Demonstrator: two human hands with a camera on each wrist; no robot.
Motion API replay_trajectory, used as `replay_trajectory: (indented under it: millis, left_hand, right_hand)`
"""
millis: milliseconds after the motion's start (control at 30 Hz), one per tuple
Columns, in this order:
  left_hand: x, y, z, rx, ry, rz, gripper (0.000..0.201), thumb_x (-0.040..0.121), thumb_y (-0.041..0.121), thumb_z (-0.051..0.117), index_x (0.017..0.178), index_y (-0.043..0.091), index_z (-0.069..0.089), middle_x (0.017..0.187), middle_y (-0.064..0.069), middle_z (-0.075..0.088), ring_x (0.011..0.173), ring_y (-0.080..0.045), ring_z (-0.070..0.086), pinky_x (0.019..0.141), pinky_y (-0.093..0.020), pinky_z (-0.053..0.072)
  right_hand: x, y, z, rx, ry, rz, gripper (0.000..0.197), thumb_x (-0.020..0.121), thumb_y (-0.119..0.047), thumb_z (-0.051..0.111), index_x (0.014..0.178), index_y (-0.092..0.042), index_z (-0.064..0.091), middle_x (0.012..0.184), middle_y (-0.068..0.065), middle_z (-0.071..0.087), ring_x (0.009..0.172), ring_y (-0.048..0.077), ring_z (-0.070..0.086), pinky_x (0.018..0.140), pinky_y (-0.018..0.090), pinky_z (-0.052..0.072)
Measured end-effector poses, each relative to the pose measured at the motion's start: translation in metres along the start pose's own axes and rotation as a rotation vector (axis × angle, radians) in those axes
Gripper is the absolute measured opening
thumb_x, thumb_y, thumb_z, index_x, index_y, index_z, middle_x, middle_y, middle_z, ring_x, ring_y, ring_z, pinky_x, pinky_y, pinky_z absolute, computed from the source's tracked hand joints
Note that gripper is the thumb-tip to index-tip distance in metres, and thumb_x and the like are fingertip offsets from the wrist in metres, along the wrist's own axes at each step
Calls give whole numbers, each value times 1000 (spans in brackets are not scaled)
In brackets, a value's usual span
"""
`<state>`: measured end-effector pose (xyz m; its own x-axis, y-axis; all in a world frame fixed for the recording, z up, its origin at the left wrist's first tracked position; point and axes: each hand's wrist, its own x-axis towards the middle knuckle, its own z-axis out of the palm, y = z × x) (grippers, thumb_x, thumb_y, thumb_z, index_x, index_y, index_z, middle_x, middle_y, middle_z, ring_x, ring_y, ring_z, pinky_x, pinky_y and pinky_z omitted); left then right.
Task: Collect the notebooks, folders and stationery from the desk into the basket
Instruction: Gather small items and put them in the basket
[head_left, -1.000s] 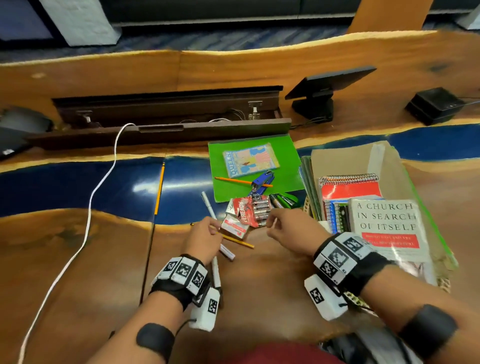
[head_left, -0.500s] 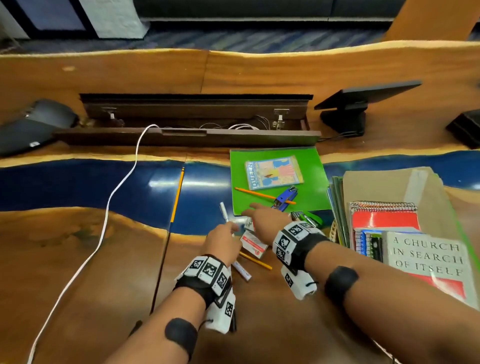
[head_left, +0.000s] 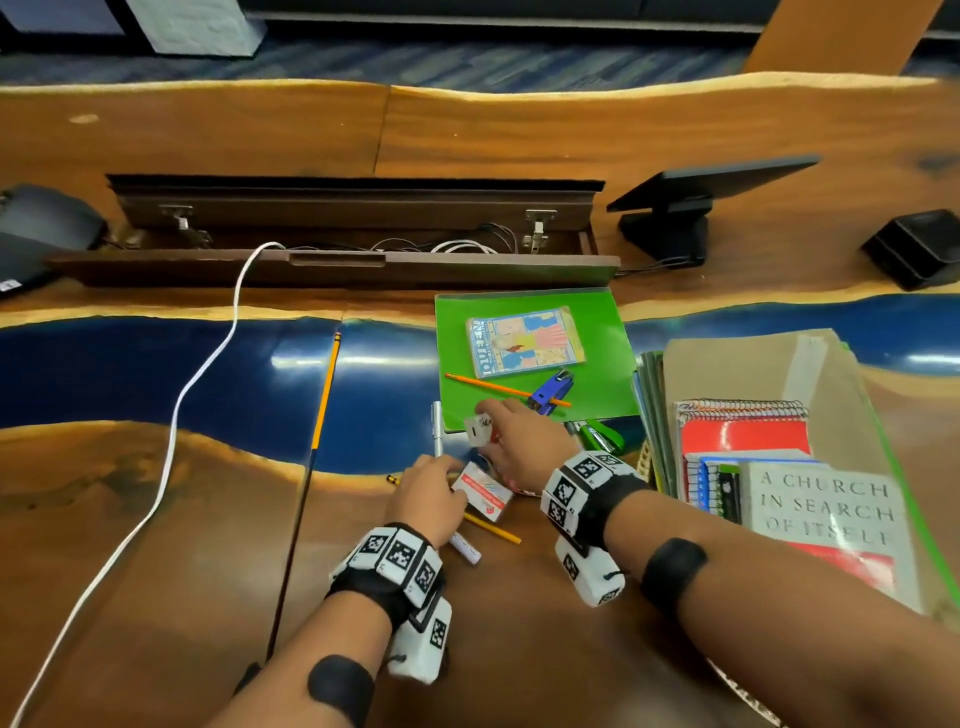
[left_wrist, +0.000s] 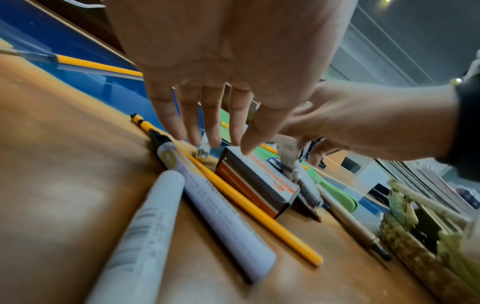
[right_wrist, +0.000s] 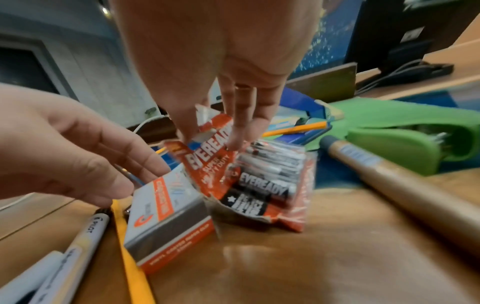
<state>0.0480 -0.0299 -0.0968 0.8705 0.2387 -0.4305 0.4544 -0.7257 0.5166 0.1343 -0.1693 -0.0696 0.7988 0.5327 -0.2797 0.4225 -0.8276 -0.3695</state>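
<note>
left hand (head_left: 434, 493): fingers out straight and relaxed, tips down over the far end of the small box, held nothing; wrist view showed fingertips (left_wrist: 244, 144) touching or just above the box top, couldn't tell which
right hand (head_left: 524, 441): reached forward over the battery pack, fingertips (right_wrist: 237, 135) pinched the torn card flap at its top; in head view a white bit of card stuck up beside the fingers
small box (right_wrist: 166, 216): white and orange, flat on desk, between the two hands, touching the battery pack on its right
battery pack (right_wrist: 259, 181): red/black Eveready pack, torn open, mostly on the desk, top flap lifted
yellow pencil (left_wrist: 249, 205): lay on desk just left of the box, partly under it
markers (left_wrist: 221, 205): two white ones side by side next to the pencil, below the left hand
brown pen (right_wrist: 405, 185): on desk right of the battery pack
green stapler (head_left: 597, 435): just right of the right hand, near folder corner
green folder (head_left: 597, 322): flat on desk beyond the hands, carrying a small picture booklet (head_left: 524, 340), an orange pencil (head_left: 498, 387) and a blue stapler (head_left: 548, 392)
long pencil (head_left: 324, 395): alone on blue strip of the desk (head_left: 156, 519), well left
basket (head_left: 647, 457): right side, only the woven rim showed; notebooks, folders and a book (head_left: 831, 519) stacked in it
white cable (head_left: 182, 405): ran across desk on the left
</note>
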Motion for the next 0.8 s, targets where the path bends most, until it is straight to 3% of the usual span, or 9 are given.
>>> replay_trajectory:
  millis: [167, 267, 367, 467, 533, 600, 667, 800]
  left_hand:
    - [-9, 10, -5, 119, 108, 33, 42, 91, 27, 59, 132, 30, 53, 136, -2, 49, 127, -25, 42, 107, -43, 34]
    - [-20, 32, -7, 121, 177, 83, 40, 90, 27, 59, 129, 34, 54, 136, 2, 48, 128, -23, 40, 105, -44, 29]
    - [-26, 56, 1, 35, 158, 172, 35, 89, 25, 59, 123, 33, 59, 129, 1, 55, 124, -24, 47, 105, -44, 34]
    - [-37, 85, 24, -142, -20, 296, 28, 88, 15, 59, 114, 24, 64, 113, 1, 63, 107, -22, 59, 94, -39, 47]
    - [-47, 107, 45, -177, -159, 343, 25, 89, 18, 59, 114, 21, 64, 107, 2, 64, 98, -19, 61, 90, -36, 50]
    - [-54, 124, 63, -168, -214, 381, 34, 87, 37, 59, 119, 25, 61, 109, 4, 64, 102, -17, 59, 91, -40, 51]
    - [-57, 135, 76, -175, -223, 387, 47, 86, 48, 56, 129, 29, 55, 116, 4, 62, 111, -19, 56, 96, -42, 48]
    - [-54, 147, 82, -88, -155, 390, 60, 95, 39, 56, 148, 24, 32, 132, -3, 55, 124, -25, 49, 108, -42, 35]
  right_hand:
    - [-34, 2, -24, 165, 239, -47, 49, 93, -49, 54, 135, -29, 39, 131, -2, 55, 102, 21, 63, 79, 39, 53]
    - [-57, 8, -53, 334, 427, 31, 49, 91, -51, 57, 130, -24, 47, 121, -3, 59, 91, 15, 61, 78, 32, 49]
    - [-81, 36, -87, 322, 542, 135, 43, 88, -48, 63, 118, -16, 59, 107, -2, 59, 84, 11, 54, 77, 28, 44]
    - [-104, 76, -107, 327, 433, 282, 40, 88, -40, 65, 122, -21, 59, 91, -1, 66, 84, 17, 61, 78, 30, 47]
    - [-116, 96, -108, 381, 321, 327, 35, 89, -37, 64, 122, -28, 57, 81, -2, 66, 76, 17, 63, 78, 36, 53]
    - [-125, 109, -105, 384, 215, 317, 28, 92, -37, 60, 118, -30, 59, 86, -1, 68, 77, 17, 65, 80, 40, 55]
    - [-130, 115, -101, 324, 124, 275, 26, 94, -35, 57, 120, -29, 57, 95, -4, 68, 82, 15, 64, 82, 36, 53]
    - [-135, 120, -92, 171, 89, 172, 31, 95, -33, 57, 126, -27, 57, 104, -5, 64, 98, 16, 62, 82, 27, 44]
